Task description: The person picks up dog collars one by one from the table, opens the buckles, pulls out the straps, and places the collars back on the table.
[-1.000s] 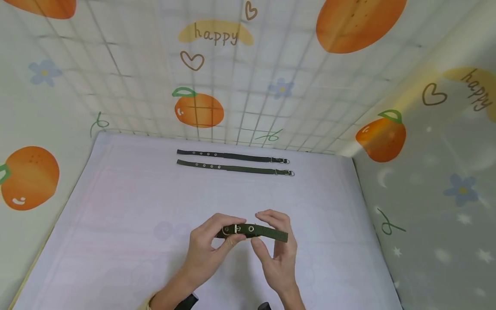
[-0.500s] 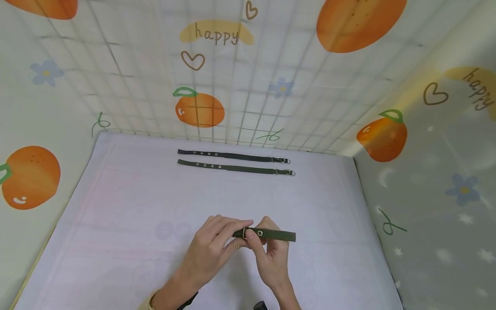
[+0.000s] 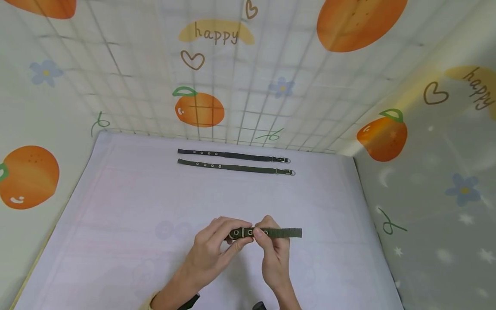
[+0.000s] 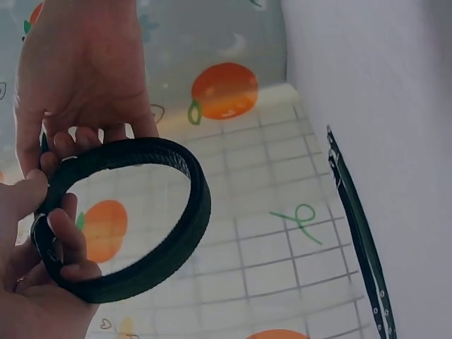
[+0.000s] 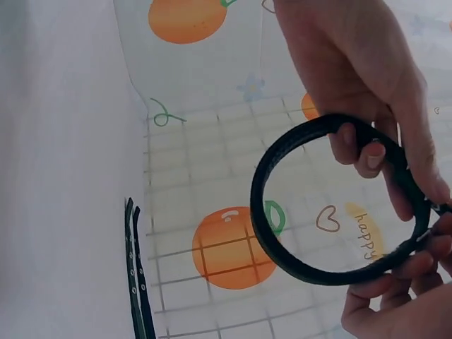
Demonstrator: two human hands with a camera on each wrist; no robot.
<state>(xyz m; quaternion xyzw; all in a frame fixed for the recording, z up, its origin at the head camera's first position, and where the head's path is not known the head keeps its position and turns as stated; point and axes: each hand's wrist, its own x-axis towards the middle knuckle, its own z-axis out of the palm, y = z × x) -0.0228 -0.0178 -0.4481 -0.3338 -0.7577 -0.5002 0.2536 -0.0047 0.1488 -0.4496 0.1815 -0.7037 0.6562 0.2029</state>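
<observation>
A dark green webbing collar (image 3: 286, 233), bent into a closed loop, is held up between both hands above the table. Its round loop (image 4: 201, 212) shows whole in the left wrist view. My left hand (image 3: 211, 245) grips the collar beside the metal buckle (image 3: 243, 233), thumb below and fingers above. With thumb and fingers, my right hand (image 3: 276, 254) pinches the strap just right of the buckle, near the metal eyelets. The strap's free end sticks out to the right past that thumb. In the right wrist view the loop (image 5: 258, 191) hangs beyond the fingers.
Toward the back of the white-covered table (image 3: 128, 215) lie two straightened collars, a black one (image 3: 248, 157) and a green one (image 3: 248, 168), side by side. A fruit-printed curtain over a wire grid (image 3: 248, 107) stands behind them.
My right hand came in from beside the strap and took hold of it near the buckle. The strap's free end now lies straighter and reaches farther right; the left hand shifted slightly right.
</observation>
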